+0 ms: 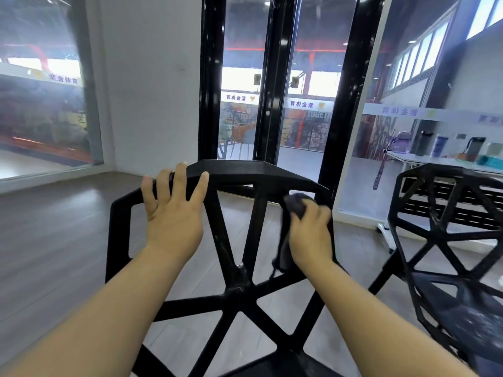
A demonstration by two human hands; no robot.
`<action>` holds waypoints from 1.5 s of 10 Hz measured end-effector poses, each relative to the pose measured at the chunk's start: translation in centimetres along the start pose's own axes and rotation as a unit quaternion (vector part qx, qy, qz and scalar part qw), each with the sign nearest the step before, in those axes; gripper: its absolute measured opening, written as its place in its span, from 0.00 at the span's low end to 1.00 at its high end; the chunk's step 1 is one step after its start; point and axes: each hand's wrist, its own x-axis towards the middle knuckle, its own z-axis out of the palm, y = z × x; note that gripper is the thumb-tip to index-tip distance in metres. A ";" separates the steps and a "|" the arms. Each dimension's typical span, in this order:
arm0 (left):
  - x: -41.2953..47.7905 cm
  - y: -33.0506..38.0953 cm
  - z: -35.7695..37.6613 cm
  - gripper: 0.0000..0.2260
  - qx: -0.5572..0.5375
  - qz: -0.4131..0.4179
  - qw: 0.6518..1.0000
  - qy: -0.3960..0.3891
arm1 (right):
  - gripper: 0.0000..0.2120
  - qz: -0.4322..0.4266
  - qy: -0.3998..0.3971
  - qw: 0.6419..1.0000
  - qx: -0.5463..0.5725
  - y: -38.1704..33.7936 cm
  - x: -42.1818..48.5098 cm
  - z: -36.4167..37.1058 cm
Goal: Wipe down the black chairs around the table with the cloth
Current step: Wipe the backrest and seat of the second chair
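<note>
Left hand (174, 210), fingers spread, steadies the chair (239, 278); right hand (310, 229) grips cloth (295, 206). Best rub along each strut.

This seems to be a small meeting or rest room inside a sports hall. Black-framed glass doors (275, 91) and a glass wall (402, 104) look out on a large hall with Chinese banners (299, 104) and painted walls. Inside are a wood-look floor (54, 240), black lattice chairs (245, 172), and a white table (424, 160) carrying bottles (441, 145) and a kettle (475, 145).
</note>
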 end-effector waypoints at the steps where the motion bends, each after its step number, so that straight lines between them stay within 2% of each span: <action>1: -0.1 -0.4 -0.2 0.33 0.006 0.010 1.000 -0.015 | 0.18 -0.058 0.002 0.998 0.027 -4.7 2.3 -0.1; 2: -0.2 -0.8 -0.6 0.33 0.013 0.023 0.999 -0.027 | 0.18 -0.155 0.026 0.987 -0.031 -6.2 2.4 1.1; 3: -1.4 -1.6 -0.5 0.32 0.015 0.063 0.998 -0.013 | 0.19 -0.157 0.007 0.986 -0.049 -2.9 -1.8 3.4; 4: -3.9 -2.3 -0.1 0.26 0.019 0.086 0.996 0.005 | 0.20 -0.186 -0.064 0.978 -0.076 0.0 -6.1 4.8; 5: -7.3 -2.8 -0.2 0.37 0.015 0.065 0.997 -0.035 | 0.20 -0.237 -0.081 0.962 -0.111 0.3 -7.5 4.4; 6: -8.5 -3.3 -0.6 0.37 -0.007 0.041 0.999 -0.030 | 0.19 -0.202 -0.081 0.971 -0.102 -0.7 -5.8 3.9; 7: -9.6 -4.1 -1.2 0.33 -0.010 0.027 0.999 -0.026 | 0.17 -0.134 -0.003 0.990 -0.043 -2.6 -2.8 3.2; 8: -9.8 -4.1 -1.1 0.33 -0.007 0.035 0.999 -0.031 | 0.16 -0.119 -0.018 0.991 -0.058 -2.1 -4.5 4.4; 9: -9.6 -3.9 -0.8 0.37 -0.017 0.023 0.999 -0.045 | 0.20 -0.131 -0.092 0.983 -0.093 -0.1 -9.1 6.2; 10: -9.6 -3.9 -0.7 0.36 -0.024 0.020 0.999 -0.045 | 0.25 -0.172 -0.133 0.968 -0.127 1.5 -12.2 7.8; 11: -9.6 -3.9 -0.8 0.36 -0.033 0.018 0.998 -0.045 | 0.22 -0.179 -0.124 0.968 -0.124 1.2 -12.2 7.6; 12: -9.8 -4.2 -0.7 0.38 -0.047 0.017 0.998 -0.035 | 0.17 -0.164 -0.098 0.981 -0.046 -1.4 -9.9 5.3; 13: -10.6 -4.3 -0.7 0.42 -0.080 -0.018 0.997 0.012 | 0.16 -0.217 0.022 0.975 0.034 -7.0 -5.0 3.3; 14: -11.0 -4.2 -1.1 0.40 -0.130 -0.044 0.989 0.060 | 0.20 -0.245 0.049 0.968 0.022 -10.3 -1.8 3.3; 15: -11.0 -4.5 -0.9 0.43 -0.152 -0.096 0.982 0.052 | 0.20 -0.253 0.017 0.967 -0.012 -10.4 -1.5 4.7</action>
